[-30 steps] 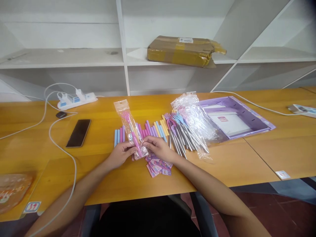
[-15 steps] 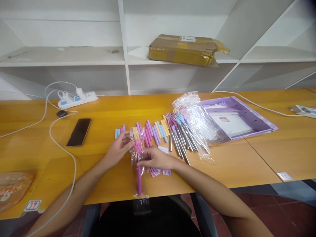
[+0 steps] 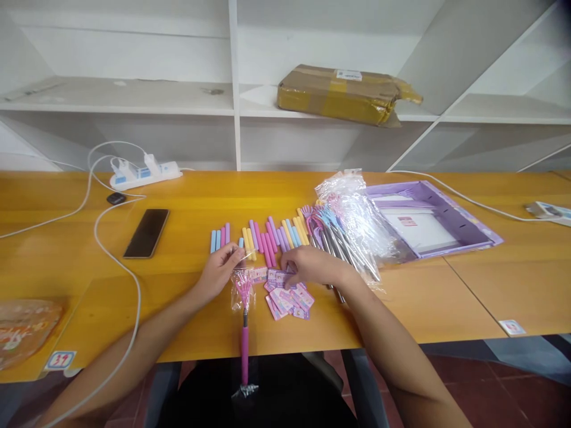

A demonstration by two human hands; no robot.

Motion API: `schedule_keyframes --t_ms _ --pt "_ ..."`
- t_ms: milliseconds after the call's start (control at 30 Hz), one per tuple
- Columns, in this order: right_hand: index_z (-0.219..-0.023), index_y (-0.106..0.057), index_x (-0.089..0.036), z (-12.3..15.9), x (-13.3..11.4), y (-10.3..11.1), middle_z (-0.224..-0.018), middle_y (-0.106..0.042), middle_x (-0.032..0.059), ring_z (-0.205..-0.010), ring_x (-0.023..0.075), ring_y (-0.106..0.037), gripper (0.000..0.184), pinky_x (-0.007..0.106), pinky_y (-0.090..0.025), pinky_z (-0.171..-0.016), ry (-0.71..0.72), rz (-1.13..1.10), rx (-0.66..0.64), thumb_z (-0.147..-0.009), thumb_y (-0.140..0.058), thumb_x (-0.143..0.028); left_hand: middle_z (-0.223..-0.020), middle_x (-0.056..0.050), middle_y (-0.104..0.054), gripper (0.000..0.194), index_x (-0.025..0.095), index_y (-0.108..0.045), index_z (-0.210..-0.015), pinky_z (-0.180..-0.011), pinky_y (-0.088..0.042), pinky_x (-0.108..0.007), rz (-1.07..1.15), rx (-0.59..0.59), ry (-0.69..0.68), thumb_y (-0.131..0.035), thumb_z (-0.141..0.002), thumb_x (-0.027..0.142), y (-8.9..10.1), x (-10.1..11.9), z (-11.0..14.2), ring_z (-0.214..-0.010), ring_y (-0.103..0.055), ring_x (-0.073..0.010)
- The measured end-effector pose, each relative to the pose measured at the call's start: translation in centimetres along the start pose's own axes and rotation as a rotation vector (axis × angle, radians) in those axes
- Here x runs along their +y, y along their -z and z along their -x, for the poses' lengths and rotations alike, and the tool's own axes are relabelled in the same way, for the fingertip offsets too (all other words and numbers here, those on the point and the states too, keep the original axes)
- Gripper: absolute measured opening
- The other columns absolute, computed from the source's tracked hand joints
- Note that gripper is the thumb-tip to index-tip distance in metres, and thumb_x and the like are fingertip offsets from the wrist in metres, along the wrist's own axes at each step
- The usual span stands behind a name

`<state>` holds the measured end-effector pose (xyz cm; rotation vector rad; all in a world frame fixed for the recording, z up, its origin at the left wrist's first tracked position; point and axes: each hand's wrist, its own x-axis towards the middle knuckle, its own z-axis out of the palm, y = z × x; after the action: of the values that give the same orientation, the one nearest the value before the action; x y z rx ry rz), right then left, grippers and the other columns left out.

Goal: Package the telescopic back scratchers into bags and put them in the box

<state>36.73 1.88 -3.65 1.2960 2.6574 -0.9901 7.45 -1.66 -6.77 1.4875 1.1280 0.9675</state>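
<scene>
My left hand (image 3: 220,270) pinches the top of a clear bag (image 3: 242,286) at the table's front. A pink-handled back scratcher (image 3: 244,351) sits in the bag and hangs down past the table edge. My right hand (image 3: 314,266) rests with bent fingers on a pile of small purple cards (image 3: 288,297). What its fingertips grip is hidden. A row of pink, blue, yellow and purple sleeves (image 3: 267,235) lies just behind both hands.
A bundle of metal-stemmed scratchers in clear bags (image 3: 343,232) lies to the right, beside a purple box (image 3: 464,232). A phone (image 3: 146,233), power strip (image 3: 145,173) and white cable (image 3: 129,279) are on the left. A cardboard parcel (image 3: 345,95) sits on the shelf.
The bagged scratcher was turned over from pointing away to hanging over the table edge. My right hand let go of it and moved onto the purple cards.
</scene>
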Motion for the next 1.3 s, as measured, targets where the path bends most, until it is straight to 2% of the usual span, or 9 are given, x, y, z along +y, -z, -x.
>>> schedule_keyframes --t_ms 100,200,333,467,600,700,833,967,1300 --pt "-0.089 -0.074 -0.020 -0.1 -0.1 -0.4 -0.076 -0.063 -0.0029 -0.067 0.0122 -0.053 0.024 0.026 -0.031 -0.060 0.062 -0.066 -0.012 -0.080 -0.092 -0.033 -0.078 -0.001 -0.064 0.046 0.020 -0.061 -0.080 -0.076 -0.053 -0.032 0.053 -0.019 0.014 -0.055 -0.103 0.059 -0.1 -0.1 -0.1 -0.077 -0.063 -0.0181" --pt "-0.089 -0.075 -0.019 -0.1 0.4 -0.3 -0.082 -0.066 -0.0006 -0.072 0.0134 -0.057 0.014 0.026 -0.039 -0.064 0.183 -0.215 0.014 -0.091 -0.082 -0.031 -0.075 -0.001 -0.063 0.050 0.020 -0.057 -0.076 -0.077 -0.057 -0.034 0.122 -0.029 0.044 -0.054 -0.103 0.062 -0.3 -0.3 0.1 -0.076 -0.065 -0.0185" --pt "-0.091 -0.080 -0.021 -0.2 1.1 -0.1 -0.094 -0.067 0.0037 -0.087 0.0176 -0.063 0.014 0.031 -0.050 -0.075 0.271 -0.292 0.091 -0.094 -0.078 -0.034 -0.086 -0.001 -0.066 0.040 0.020 -0.063 -0.089 -0.081 -0.060 -0.034 0.164 -0.033 0.065 -0.059 -0.102 0.058 -0.6 -0.2 0.3 -0.080 -0.067 -0.0179" --pt "-0.091 -0.080 -0.021 -0.1 1.1 0.2 -0.097 -0.067 0.0048 -0.089 0.0179 -0.064 0.017 0.034 -0.053 -0.080 0.272 -0.345 0.141 -0.095 -0.077 -0.037 -0.089 -0.002 -0.067 0.038 0.020 -0.065 -0.091 -0.081 -0.060 -0.035 0.153 -0.038 0.073 -0.059 -0.102 0.056 -0.6 0.1 0.3 -0.082 -0.068 -0.0191" --pt "-0.096 -0.068 -0.021 0.1 -0.2 0.0 -0.081 -0.065 -0.0008 -0.068 0.0130 -0.060 0.023 0.029 -0.050 -0.063 0.241 -0.642 0.169 -0.100 -0.069 -0.044 -0.087 -0.003 -0.068 0.040 0.019 -0.066 -0.091 -0.079 -0.059 -0.034 0.090 -0.039 0.073 -0.058 -0.102 0.057 -0.8 0.2 0.4 -0.083 -0.069 -0.0196" --pt "-0.101 -0.059 -0.023 -0.2 -2.1 -1.4 -0.068 -0.062 -0.0051 -0.055 0.0118 -0.057 0.022 0.027 -0.048 -0.053 0.209 -0.818 0.328 -0.102 -0.065 -0.045 -0.091 -0.003 -0.070 0.039 0.019 -0.067 -0.096 -0.080 -0.059 -0.033 0.093 -0.071 0.081 -0.060 -0.101 0.057 -1.0 -0.1 0.4 -0.085 -0.070 -0.0192" --pt "-0.105 -0.060 -0.024 -1.4 -3.8 -3.8 -0.083 -0.068 0.0006 -0.071 0.0147 -0.066 0.014 0.031 -0.055 -0.067 0.243 -0.611 0.627 -0.100 -0.067 -0.035 -0.101 -0.005 -0.075 0.035 0.020 -0.069 -0.108 -0.088 -0.058 -0.036 0.091 -0.131 0.076 -0.067 -0.098 0.053 -1.2 -0.7 0.4 -0.094 -0.073 -0.0216" --pt "-0.106 -0.058 -0.024 -2.0 -3.5 -4.6 -0.090 -0.066 0.0021 -0.073 0.0142 -0.064 0.007 0.032 -0.055 -0.071 0.269 -0.399 0.831 -0.102 -0.062 -0.029 -0.108 -0.007 -0.076 0.035 0.020 -0.071 -0.114 -0.089 -0.058 -0.036 0.103 -0.150 0.069 -0.067 -0.099 0.051 -1.3 -1.0 0.4 -0.099 -0.074 -0.0231" --pt "-0.113 -0.059 -0.025 -1.9 -2.6 -3.9 -0.099 -0.068 0.0057 -0.081 0.0185 -0.065 0.009 0.036 -0.058 -0.077 0.277 -0.231 0.793 -0.108 -0.055 -0.031 -0.110 -0.009 -0.079 0.034 0.021 -0.075 -0.119 -0.093 -0.057 -0.037 0.048 -0.138 0.028 -0.066 -0.100 0.048 -1.4 -0.7 0.3 -0.104 -0.073 -0.0243"
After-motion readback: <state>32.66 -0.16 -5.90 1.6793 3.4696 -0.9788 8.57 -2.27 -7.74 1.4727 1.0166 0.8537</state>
